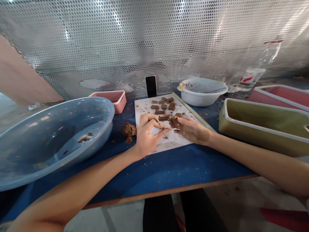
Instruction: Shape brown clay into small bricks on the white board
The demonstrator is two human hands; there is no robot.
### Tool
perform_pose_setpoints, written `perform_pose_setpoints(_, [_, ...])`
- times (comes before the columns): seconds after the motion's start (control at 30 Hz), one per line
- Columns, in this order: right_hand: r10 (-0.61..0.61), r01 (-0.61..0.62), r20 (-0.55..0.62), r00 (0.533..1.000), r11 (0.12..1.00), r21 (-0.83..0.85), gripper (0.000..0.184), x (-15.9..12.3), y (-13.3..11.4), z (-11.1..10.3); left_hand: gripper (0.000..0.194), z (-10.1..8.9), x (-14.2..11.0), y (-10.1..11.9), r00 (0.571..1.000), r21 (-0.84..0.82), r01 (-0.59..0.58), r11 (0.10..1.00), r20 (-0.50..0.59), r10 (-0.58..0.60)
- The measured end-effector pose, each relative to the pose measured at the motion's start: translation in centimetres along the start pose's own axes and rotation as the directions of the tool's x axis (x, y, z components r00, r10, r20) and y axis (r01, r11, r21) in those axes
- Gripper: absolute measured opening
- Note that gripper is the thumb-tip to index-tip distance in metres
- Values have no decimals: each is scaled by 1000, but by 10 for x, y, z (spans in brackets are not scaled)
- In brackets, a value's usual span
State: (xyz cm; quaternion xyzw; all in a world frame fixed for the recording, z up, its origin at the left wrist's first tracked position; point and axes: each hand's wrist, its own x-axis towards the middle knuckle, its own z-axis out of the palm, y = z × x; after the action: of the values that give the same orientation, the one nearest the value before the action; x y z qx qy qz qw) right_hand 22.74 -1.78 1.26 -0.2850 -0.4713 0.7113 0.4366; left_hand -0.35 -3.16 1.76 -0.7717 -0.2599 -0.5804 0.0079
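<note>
In the head view, my right hand [193, 129] grips a brown lump of clay [174, 121] between thumb and fingers, above a white sheet [145, 108]. My left hand [148, 133] is just left of it, fingers curled and the thumb and forefinger tips nearly meeting in a pinch. Whatever lies between those tips is too small to make out. Beyond both hands, several small brown clay blocks [163, 106] lie on the sheet among crumbs. A larger rough clump of clay [129, 129] sits on the blue tabletop beside my left hand.
A large blue basin [106, 129] stands at left, a small pink tray [120, 104] behind it. A phone [151, 87] leans upright at the back. Right are a white basin [200, 100], a green planter [256, 129], a pink planter [285, 96] and a plastic bottle [256, 71].
</note>
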Motion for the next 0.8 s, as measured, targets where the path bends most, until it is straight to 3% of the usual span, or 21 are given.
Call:
perform_pose_setpoints(0.13, [12, -12, -5, 1000, 1000, 13, 35, 0, 0, -1, 13, -1, 0, 2, 999, -8, -2, 1000, 39, 2])
perform_pose_setpoints(0.47, [8, -8, 2, 1000, 1000, 9, 32, 1, 2, -3, 29, 0, 1, 9, 997, -160, -41, 986, 63, 51])
perform_pose_setpoints(0.8, [27, -28, 24, 999, 999, 41, 32, -2, 2, 2, 18, 2, -2, 10, 997, -138, 3, 990, 73, 7])
